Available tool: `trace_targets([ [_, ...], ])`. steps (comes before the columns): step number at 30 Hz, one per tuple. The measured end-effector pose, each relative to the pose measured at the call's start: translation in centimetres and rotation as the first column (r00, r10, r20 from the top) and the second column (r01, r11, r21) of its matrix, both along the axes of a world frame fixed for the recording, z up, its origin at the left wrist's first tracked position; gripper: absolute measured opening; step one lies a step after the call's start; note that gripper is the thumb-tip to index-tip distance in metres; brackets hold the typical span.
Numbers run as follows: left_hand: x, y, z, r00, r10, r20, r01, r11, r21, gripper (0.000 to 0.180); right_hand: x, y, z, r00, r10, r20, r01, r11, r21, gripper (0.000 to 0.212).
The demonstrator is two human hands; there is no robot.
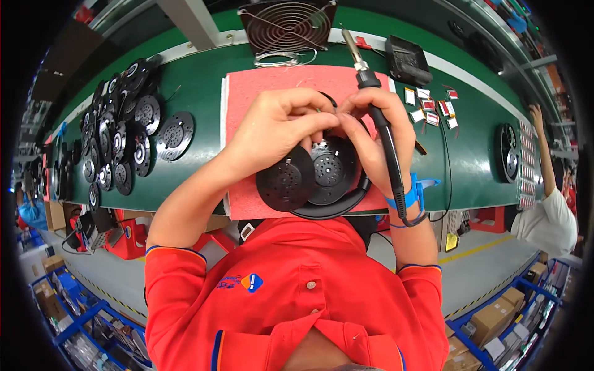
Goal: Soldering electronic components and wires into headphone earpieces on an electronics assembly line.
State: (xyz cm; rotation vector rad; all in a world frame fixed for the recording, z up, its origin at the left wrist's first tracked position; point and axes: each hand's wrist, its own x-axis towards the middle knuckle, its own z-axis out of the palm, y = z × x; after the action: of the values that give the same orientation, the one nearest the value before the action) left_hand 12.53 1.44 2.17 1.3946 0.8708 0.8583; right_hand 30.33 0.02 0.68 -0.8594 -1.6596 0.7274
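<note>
Over a pink foam mat [241, 83], a black headphone [331, 211] lies with its curved headband toward me. One round perforated speaker plate [286, 180] overlaps an ear cup [328, 170] beside it. My left hand [278, 127] is closed above these parts, thumb and fingers pinched; what they grip is too small to make out. Its fingertips meet those of my right hand [387, 127], which is closed too and carries a soldering iron [388, 148] across its fingers. The iron's metal tip points up and away from the headphone. A blue strap [421, 188] circles my right wrist.
Many black speaker plates [117, 123] are heaped on the green table at left. A fan [289, 28] stands at the back, near a black box [408, 60]. Small battery packs [433, 108] lie at right, before another headphone [508, 153]. Another person's arm [544, 151] is far right.
</note>
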Motion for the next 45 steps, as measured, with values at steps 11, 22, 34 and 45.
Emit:
trace_targets([
  [11,-0.3,-0.1,0.0,1.000,0.022,0.009,-0.022,1.000,0.001,0.015,-0.7,-0.2,0.2,0.999,0.027,-0.036,-0.029,0.997,-0.078,0.032],
  [22,-0.5,-0.3,-0.2,0.999,0.043,0.016,-0.043,0.999,-0.001,0.014,-0.6,-0.1,0.0,0.997,0.035,-0.068,-0.040,0.996,-0.078,0.029],
  [34,-0.8,0.1,0.0,0.987,0.118,-0.105,-0.078,0.942,0.325,0.011,-0.9,-0.1,0.6,0.995,0.040,-0.095,-0.052,0.991,-0.126,0.032],
  [45,-0.7,0.2,-0.6,0.995,0.079,-0.055,-0.077,0.997,0.027,0.015,-1.2,-0.3,0.1,0.991,0.021,-0.132,-0.047,0.980,-0.192,0.035],
])
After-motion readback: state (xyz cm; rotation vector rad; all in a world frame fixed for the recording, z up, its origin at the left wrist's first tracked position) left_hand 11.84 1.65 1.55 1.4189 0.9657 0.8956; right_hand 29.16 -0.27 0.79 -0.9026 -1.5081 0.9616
